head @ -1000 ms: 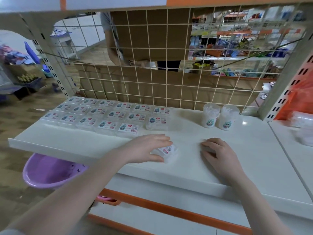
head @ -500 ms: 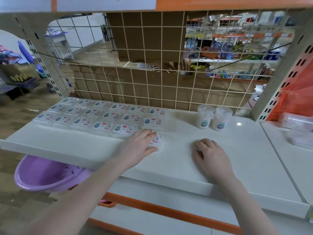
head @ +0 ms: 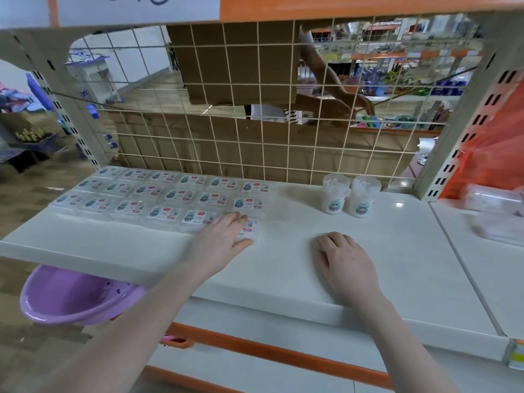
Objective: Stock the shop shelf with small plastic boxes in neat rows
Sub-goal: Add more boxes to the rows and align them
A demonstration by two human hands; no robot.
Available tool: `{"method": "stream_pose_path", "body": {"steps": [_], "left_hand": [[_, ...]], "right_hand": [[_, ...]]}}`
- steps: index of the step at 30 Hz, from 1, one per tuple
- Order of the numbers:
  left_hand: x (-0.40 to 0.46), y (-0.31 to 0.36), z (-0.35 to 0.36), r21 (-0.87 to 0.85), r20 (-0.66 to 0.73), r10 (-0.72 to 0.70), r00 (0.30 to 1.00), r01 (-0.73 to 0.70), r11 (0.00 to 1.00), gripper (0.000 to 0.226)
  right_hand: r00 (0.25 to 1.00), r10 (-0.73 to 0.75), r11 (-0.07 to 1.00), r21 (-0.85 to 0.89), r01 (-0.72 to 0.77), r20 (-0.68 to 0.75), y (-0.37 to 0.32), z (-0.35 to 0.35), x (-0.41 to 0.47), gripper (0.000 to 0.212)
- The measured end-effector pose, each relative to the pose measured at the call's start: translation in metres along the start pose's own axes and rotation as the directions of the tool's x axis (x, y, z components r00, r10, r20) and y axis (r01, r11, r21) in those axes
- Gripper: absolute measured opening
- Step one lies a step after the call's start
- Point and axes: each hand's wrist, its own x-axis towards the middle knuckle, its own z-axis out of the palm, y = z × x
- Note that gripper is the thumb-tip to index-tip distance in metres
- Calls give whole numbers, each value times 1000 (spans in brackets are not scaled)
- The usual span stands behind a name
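Left hand (head: 224, 236): reaches forward over the white shelf (head: 382, 268), palm down, fingers laid flat on top of a small plastic box (head: 249, 229), thumb stretched along its near edge; presses on it, no curl round it.
Left forearm: bare, runs from the lower left corner up to the hand.
Right hand (head: 344, 258): rests on the shelf just right of centre, palm down, fingers bent under at the knuckles; whether anything sits beneath cannot be told.
Right forearm: bare, comes up from the lower right.
Box under the left hand: clear, at the right end of the front row, touching or just beside its left neighbour; red and white label partly showing, print too small to read.
Rows of boxes (head: 158, 194): three rows of clear flat boxes on the left half of the shelf, back row against the wire grid (head: 255, 137); each label white with a small teal figure and a red mark, wording not legible.
Round tubs (head: 350, 195): two clear tubs with white contents, upright, side by side near the grid, well apart from the rows; teal cartoon figure on each, no readable text.
Sign above (head: 136, 7): white card on the upper shelf edge, blue handwriting cut off, unreadable.
Purple basin (head: 71, 296): below the shelf's left end.
Behind the grid: a person's arm (head: 326, 89) by a cardboard box (head: 235, 63).
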Motion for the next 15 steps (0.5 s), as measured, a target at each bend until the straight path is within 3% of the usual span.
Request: {"method": "stream_pose_path", "body": {"steps": [6,15], "left_hand": [[3,-2,0,-22,-2,-3,1000,3,1000,57],[14,-15,-1,-57,43,102,994,-99,993,58]], "right_hand": [[999,23,999,-37,-22,23,-2,-1,-3,35],[980,198,978,-77,-196,22,-26,0,-10,34]]}}
